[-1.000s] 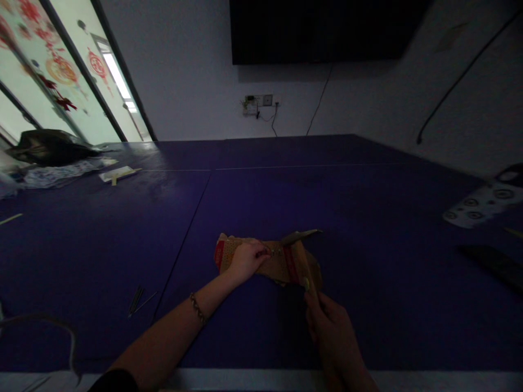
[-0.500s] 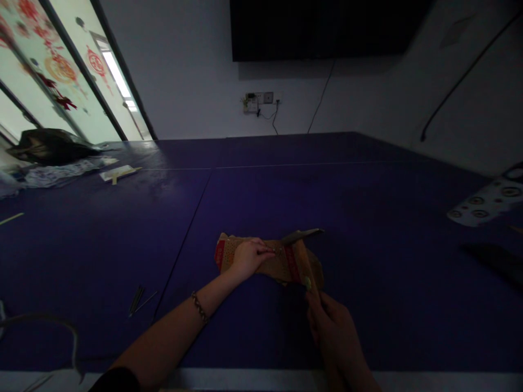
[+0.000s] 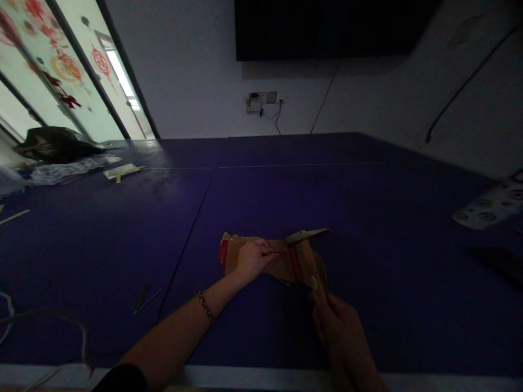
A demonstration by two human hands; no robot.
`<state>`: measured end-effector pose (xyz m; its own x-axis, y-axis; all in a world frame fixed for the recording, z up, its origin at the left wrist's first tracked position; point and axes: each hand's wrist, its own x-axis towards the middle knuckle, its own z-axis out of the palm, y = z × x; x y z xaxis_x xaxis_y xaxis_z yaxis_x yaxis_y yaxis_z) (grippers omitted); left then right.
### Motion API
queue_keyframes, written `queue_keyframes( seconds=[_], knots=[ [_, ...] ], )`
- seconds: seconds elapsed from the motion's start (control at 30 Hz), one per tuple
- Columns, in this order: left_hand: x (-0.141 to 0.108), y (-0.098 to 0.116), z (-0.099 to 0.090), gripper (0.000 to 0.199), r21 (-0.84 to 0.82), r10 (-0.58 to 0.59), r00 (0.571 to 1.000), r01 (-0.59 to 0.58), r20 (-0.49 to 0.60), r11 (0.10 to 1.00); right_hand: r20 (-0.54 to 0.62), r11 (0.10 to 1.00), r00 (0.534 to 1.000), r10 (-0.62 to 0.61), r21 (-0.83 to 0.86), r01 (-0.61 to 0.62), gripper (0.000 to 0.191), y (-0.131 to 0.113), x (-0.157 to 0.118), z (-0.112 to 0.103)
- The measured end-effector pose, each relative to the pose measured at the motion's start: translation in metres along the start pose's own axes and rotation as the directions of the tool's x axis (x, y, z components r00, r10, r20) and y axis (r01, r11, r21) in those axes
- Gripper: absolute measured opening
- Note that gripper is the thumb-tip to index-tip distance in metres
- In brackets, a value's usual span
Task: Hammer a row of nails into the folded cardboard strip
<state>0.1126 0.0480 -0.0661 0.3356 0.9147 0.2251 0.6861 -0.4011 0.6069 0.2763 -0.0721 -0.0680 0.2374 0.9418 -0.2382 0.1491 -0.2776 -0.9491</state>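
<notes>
Left fingertips sit a touch further right on the cardboard [image 3: 281, 268] than a second ago, more stretched out; the rest matches bar a slight view shift. Progress: looks mid-work. Dotted marks show on the cardboard's left part, but can't tell printed from punched, so done vs left isn't readable. Cardboard lies flat on the purple table [image 3: 368, 218], ragged-edged, under both hands' work. Left hand [image 3: 251, 260]: on the cardboard, fingers pointing right at some tiny shiny bits; can't tell if they pinch anything. Right hand [image 3: 343, 324]: wrapped round the handle of a wooden-handled hammer [image 3: 311, 260], handle slanting away over the cardboard's right end, head at its far edge. Contact there unclear.
</notes>
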Motion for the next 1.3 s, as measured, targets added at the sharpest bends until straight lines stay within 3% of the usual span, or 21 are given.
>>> queue_keyframes(
  seconds=[0.13, 0.27, 0.43, 0.63, 0.77, 0.93, 1.1, 1.3],
  knots=[
    [0.001, -0.001, 0.001, 0.021, -0.001, -0.004, 1.000, 0.004, -0.004, 1.000, -0.025, 0.998, 0.999, 0.042, 0.047, -0.040, 0.044, -0.015, -0.009, -0.002],
    [0.002, -0.002, 0.002, 0.021, -0.019, 0.019, 1.000, -0.019, -0.003, 1.000, -0.058, 0.994, 0.994, 0.089, 0.067, -0.085, 0.045, -0.033, -0.035, 0.000],
    [0.003, -0.002, 0.003, 0.020, -0.037, 0.015, 1.000, -0.015, -0.010, 0.999, 0.003, 0.994, 1.000, -0.018, -0.108, 0.018, 0.038, -0.042, -0.057, 0.001],
    [0.003, -0.003, 0.002, 0.025, -0.001, 0.011, 1.000, -0.011, 0.010, 1.000, 0.038, 0.935, 0.987, -0.157, -0.315, 0.161, 0.034, -0.042, -0.054, 0.009],
    [0.004, -0.002, 0.003, 0.021, -0.004, -0.002, 1.000, 0.002, 0.011, 1.000, 0.007, 0.916, 0.976, -0.219, -0.344, 0.208, 0.033, -0.038, -0.050, 0.013],
    [0.004, -0.002, 0.002, 0.021, 0.036, -0.068, 0.997, 0.067, 0.023, 0.997, 0.082, 0.893, 0.976, -0.201, -0.395, 0.218, 0.033, -0.034, -0.044, 0.016],
    [0.004, -0.001, 0.002, 0.019, 0.055, -0.059, 0.997, 0.056, 0.050, 0.997, 0.016, 0.875, 0.948, -0.318, -0.380, 0.300, 0.036, -0.037, -0.049, 0.018],
    [0.005, -0.003, 0.004, 0.023, 0.069, -0.083, 0.996, 0.081, 0.033, 0.994, 0.056, 0.850, 0.946, -0.318, -0.426, 0.311, 0.036, -0.036, -0.048, 0.020]
  ],
)
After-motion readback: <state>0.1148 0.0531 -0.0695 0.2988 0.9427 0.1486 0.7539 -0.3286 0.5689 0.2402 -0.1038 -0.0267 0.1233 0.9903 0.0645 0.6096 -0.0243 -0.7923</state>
